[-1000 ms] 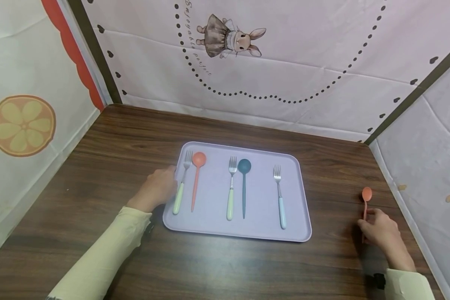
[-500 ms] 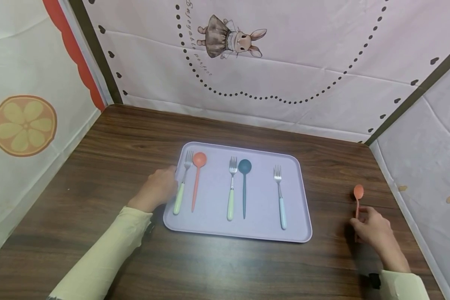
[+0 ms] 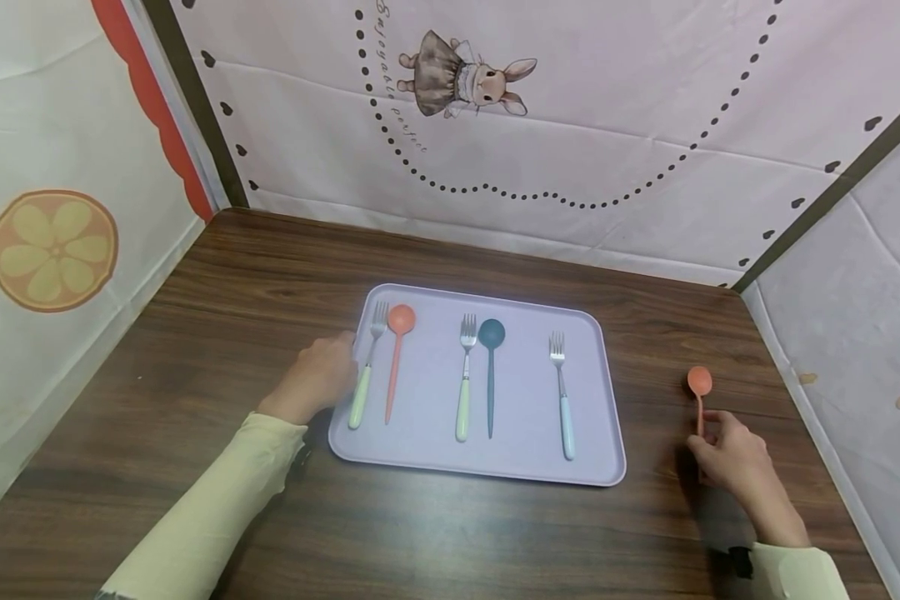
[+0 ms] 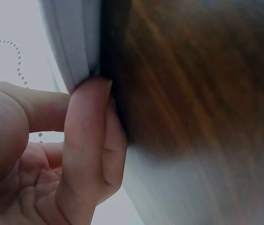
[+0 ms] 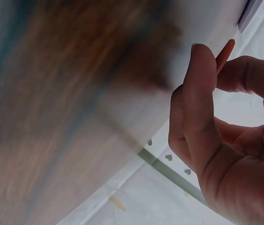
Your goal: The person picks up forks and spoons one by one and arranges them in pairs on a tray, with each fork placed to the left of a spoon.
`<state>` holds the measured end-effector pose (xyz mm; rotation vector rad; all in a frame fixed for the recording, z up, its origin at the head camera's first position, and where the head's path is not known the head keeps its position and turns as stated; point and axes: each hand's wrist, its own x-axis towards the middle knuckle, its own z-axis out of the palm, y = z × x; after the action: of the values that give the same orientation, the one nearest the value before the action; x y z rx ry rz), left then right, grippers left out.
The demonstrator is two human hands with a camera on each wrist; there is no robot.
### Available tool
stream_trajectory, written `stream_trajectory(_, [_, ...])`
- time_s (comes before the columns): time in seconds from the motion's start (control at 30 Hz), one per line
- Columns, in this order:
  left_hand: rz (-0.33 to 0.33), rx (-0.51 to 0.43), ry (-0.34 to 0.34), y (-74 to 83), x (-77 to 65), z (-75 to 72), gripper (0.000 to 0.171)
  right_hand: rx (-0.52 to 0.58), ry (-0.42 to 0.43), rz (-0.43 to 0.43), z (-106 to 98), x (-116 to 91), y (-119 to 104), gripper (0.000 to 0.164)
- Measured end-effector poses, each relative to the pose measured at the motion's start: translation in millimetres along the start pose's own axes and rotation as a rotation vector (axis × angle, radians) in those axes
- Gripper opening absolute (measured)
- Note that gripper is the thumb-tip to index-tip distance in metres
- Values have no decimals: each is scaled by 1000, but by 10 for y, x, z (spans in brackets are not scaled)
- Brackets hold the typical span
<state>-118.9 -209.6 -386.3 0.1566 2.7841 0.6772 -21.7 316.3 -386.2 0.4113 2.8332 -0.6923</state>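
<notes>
My right hand [image 3: 735,454] pinches an orange spoon [image 3: 700,382] by its handle, bowl pointing away from me, to the right of a lilac tray [image 3: 435,454]. In the right wrist view the handle tip [image 5: 225,54] pokes out between thumb and fingers. My left hand [image 3: 317,377] grips the tray's left rim; the left wrist view shows thumb and fingers pinching the tray edge [image 4: 78,42]. On the tray lie a green-handled fork [image 3: 361,396] beside another orange spoon [image 3: 401,320], a second green-handled fork [image 3: 462,408] beside a teal spoon [image 3: 491,333], and a blue-handled fork [image 3: 567,425].
The brown wood-grain table [image 3: 270,275] runs back to a pale cloth wall [image 3: 607,100] with a rabbit print [image 3: 457,77]. Cloth also closes off the left side, with an orange-slice print [image 3: 53,251], and the right side.
My right hand has moved left across the table, toward the tray, with the orange spoon in its pinch. The left hand keeps its hold on the tray, and the tray's cutlery stays put.
</notes>
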Motion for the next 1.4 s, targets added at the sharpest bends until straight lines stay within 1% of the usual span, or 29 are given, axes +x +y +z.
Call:
stream_trajectory(0.13, [-11,-2,-6,2,1,4,35,-10,2,-16,13,-15,-30,56])
stream_trajectory(0.27, [-7,-2,-6,1,0,4,34,3,-2,-34,26,-35,-73,56])
stream_trajectory(0.4, [-4,-1,-4,7,-3,0,33,2,10,-57,52,-49,-114,55])
stream_trajectory(0.6, [-17,-8,-11,11,-5,0,34,-14,28,-69,78,-65,-159,53])
stream_trajectory(1.03, [-2,6,-4,14,-7,-5,35,-29,66,-127,114,-78,-282,51])
stream_trajectory(1.4, [-10,8,-12,16,-3,-8,37,5,39,-121,146,-91,-391,52])
